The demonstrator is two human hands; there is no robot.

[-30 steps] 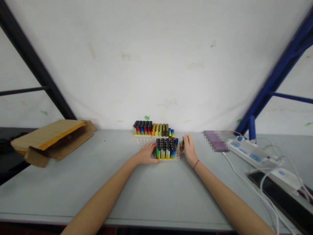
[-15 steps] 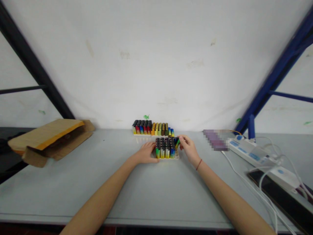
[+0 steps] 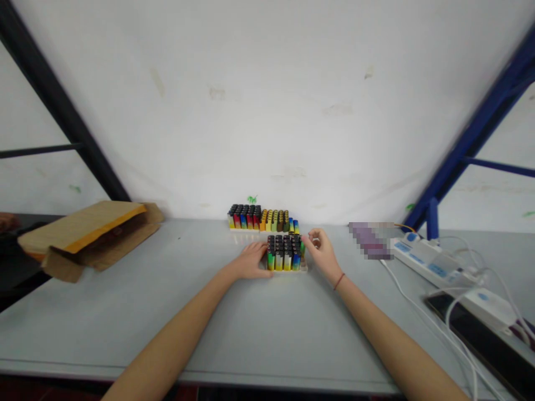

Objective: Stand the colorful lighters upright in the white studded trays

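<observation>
Lighters with black tops [image 3: 284, 259] stand in rows in a pale tray [image 3: 288, 272] in the middle of the table. Their bodies are green, yellow, white and blue. My left hand [image 3: 253, 262] holds the tray's left side, thumb along the front corner and fingers behind. At the right end, a green lighter [image 3: 303, 248] stands upright, with an unfilled slot in front of it. My right hand [image 3: 324, 256] is beside it, thumb tip close to its top, the index finger curled and apart from the thumb. I see nothing between those fingers.
Behind the tray, against the wall, stand a second block of black-topped lighters [image 3: 244, 218] and a group of yellow to brown ones [image 3: 274, 220]. An opened cardboard box [image 3: 92, 231] lies left. Right are a power strip [image 3: 443, 273], white cables and a dark phone [image 3: 472, 328].
The green lighter, tilted in my right fingers before, now stands upright in the tray's right end. My right fingers have come apart from it. My left hand stays on the tray.
</observation>
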